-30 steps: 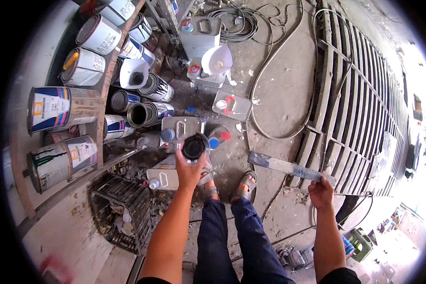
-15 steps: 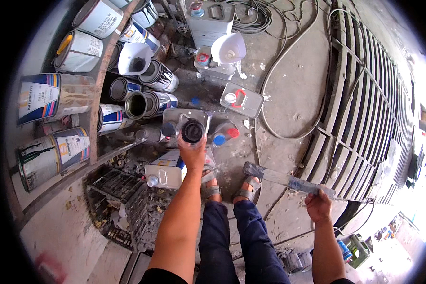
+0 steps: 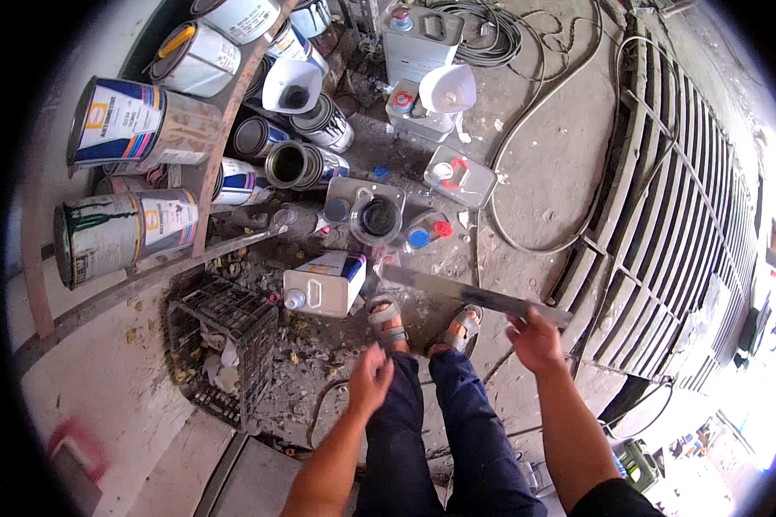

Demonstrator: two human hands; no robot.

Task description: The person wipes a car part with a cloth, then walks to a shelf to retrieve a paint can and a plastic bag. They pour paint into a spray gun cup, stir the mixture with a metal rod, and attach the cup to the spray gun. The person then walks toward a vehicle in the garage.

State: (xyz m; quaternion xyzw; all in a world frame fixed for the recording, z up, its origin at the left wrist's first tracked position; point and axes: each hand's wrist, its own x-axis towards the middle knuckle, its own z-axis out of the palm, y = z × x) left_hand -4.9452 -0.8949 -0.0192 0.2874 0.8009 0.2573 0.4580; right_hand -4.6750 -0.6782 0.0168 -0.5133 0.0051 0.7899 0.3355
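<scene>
A clear plastic cup of dark paint (image 3: 378, 217) rests upright on a rectangular metal can or close above it, with no hand on it. My left hand (image 3: 371, 379) is back above my left leg, fingers loosely bent, with nothing visible in it. In my right hand (image 3: 536, 341) is one end of a long flat paint-stained stick (image 3: 466, 295). The stick reaches leftward over my feet, its far end blurred near the cup. Left of that end lies a rectangular can with a white cap (image 3: 319, 289). Bottles with a blue cap (image 3: 418, 238) and a red cap (image 3: 442, 228) stand right of the cup.
Paint cans (image 3: 138, 226) fill the rack (image 3: 211, 172) on the left. A black plastic crate (image 3: 233, 332) sits below it. Farther back are more rectangular cans (image 3: 461, 178) and a white funnel-shaped cup (image 3: 448, 89). A hose (image 3: 497, 155) loops beside a slatted metal grille (image 3: 655, 207).
My left hand has let go of the paint cup and drawn back toward my legs. My right hand has brought the stick leftward and up, nearer the cup. The view has shifted.
</scene>
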